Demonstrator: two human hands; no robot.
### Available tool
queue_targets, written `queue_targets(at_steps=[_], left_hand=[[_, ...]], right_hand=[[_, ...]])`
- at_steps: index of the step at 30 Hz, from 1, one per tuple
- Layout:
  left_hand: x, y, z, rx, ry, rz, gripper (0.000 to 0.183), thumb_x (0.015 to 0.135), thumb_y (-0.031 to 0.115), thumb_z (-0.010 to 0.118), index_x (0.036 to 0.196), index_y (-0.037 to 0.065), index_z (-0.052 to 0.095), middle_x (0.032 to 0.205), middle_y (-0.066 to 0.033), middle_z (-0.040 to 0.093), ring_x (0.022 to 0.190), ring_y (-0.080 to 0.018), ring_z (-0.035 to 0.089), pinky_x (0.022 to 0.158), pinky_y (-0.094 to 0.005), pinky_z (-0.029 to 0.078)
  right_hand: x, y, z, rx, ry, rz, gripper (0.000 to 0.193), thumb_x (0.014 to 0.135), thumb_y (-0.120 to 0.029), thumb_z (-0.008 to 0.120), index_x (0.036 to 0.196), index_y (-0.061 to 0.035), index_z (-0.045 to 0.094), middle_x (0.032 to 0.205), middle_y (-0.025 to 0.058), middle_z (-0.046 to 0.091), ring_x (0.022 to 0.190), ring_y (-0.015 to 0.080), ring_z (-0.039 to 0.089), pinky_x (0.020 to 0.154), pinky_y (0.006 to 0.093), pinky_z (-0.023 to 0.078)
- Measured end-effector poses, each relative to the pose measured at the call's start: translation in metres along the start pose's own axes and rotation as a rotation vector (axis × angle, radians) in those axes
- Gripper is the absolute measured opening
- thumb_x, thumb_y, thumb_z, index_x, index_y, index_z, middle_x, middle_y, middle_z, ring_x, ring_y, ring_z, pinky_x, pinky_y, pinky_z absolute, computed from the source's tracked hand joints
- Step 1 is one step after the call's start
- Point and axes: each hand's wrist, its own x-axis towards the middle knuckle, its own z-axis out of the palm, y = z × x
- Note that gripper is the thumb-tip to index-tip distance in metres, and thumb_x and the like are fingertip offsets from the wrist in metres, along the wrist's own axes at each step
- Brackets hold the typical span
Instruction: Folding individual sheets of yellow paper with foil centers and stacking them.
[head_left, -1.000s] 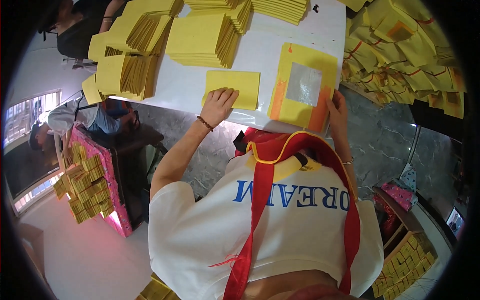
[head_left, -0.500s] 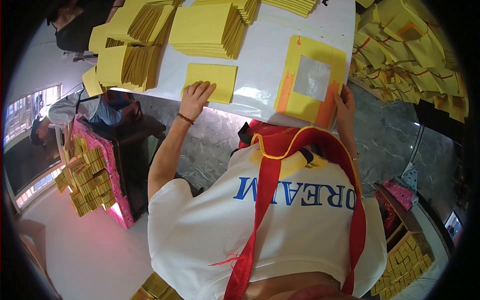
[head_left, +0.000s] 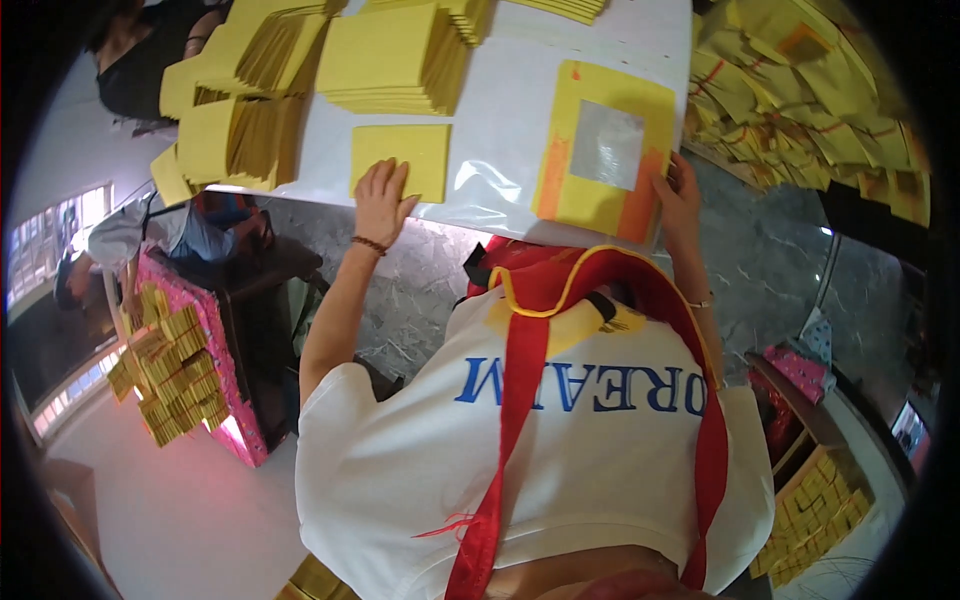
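My left hand (head_left: 382, 200) lies with its fingers stretched over the lower left corner of a folded yellow paper (head_left: 418, 160) at the table's near edge. To the right is a large yellow paper sheet (head_left: 598, 218) with a silver square in its middle and orange bands along its sides. At that sheet's right edge is my right hand (head_left: 680, 205), thumb on top and fingers curled at the border, pinching it. Whether several sheets lie under the top one, I cannot tell.
Fanned stacks of folded yellow paper (head_left: 378, 55) stand on the white table (head_left: 495, 125). More yellow papers (head_left: 800, 100) are heaped at the far right. On the left, a person (head_left: 125, 240) is beside a pink-covered table (head_left: 232, 400) with yellow bundles (head_left: 175, 370).
My left hand has slid from the middle of the folded paper's near edge toward its left corner. My right hand stays at the sheet's edge. The whole view has shifted slightly.
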Motion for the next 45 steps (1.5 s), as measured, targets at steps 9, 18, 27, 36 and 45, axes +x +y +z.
queue_targets(at_steps=[9,18,27,36,45], left_hand=[[0.018,0.007,-0.019,0.051,-0.031,-0.002,0.045,0.087,0.031,0.054,0.126,0.011,0.048,0.129,-0.0118,0.045,0.12,-0.0326,0.038,0.098,-0.0447,0.03],[0.086,0.165,-0.02,-0.547,0.109,0.489,0.041,0.068,0.006,0.067,0.108,0.006,0.059,0.105,-0.0111,0.058,0.099,-0.0304,0.053,0.085,-0.0391,0.042],[0.109,0.193,-0.001,-0.562,-0.071,0.654,0.017,0.076,0.017,0.066,0.086,0.004,0.063,0.088,-0.007,0.06,0.084,-0.0231,0.056,0.073,-0.0329,0.046],[0.124,0.191,-0.006,-0.856,-0.333,0.207,0.014,0.084,0.014,0.061,0.086,0.0,0.064,0.073,-0.0112,0.059,0.064,-0.0213,0.057,0.06,-0.03,0.045],[0.125,0.19,0.0,-0.918,-0.408,0.094,0.016,0.084,0.014,0.061,0.085,-0.002,0.063,0.07,-0.0048,0.059,0.062,-0.0092,0.054,0.057,-0.0243,0.044]], right_hand=[[-0.004,-0.01,0.003,-0.074,0.044,-0.053,0.041,0.086,-0.011,0.059,0.124,-0.0038,0.047,0.117,0.0105,0.056,0.106,0.0182,0.053,0.089,0.0307,0.043],[-0.01,-0.005,-0.002,-0.922,-0.109,-0.7,0.014,0.08,-0.023,0.061,0.092,-0.0199,0.067,0.112,-0.006,0.059,0.118,0.021,0.045,0.098,0.0463,0.024],[-0.004,0.013,-0.006,-0.801,-0.08,-0.612,0.013,0.082,-0.027,0.058,0.081,-0.0203,0.069,0.116,-0.0089,0.059,0.124,0.0196,0.039,0.1,0.0523,0.016],[0.0,0.021,-0.013,-0.245,-0.197,-0.391,0.04,0.094,-0.028,0.035,0.09,-0.0078,0.07,0.115,0.0024,0.062,0.128,0.0252,0.034,0.107,0.0378,0.018],[-0.006,0.012,-0.008,-0.084,-0.191,-0.256,0.042,0.098,-0.03,0.034,0.108,-0.0016,0.063,0.105,0.0058,0.064,0.126,0.0222,0.035,0.106,0.0329,0.024]])
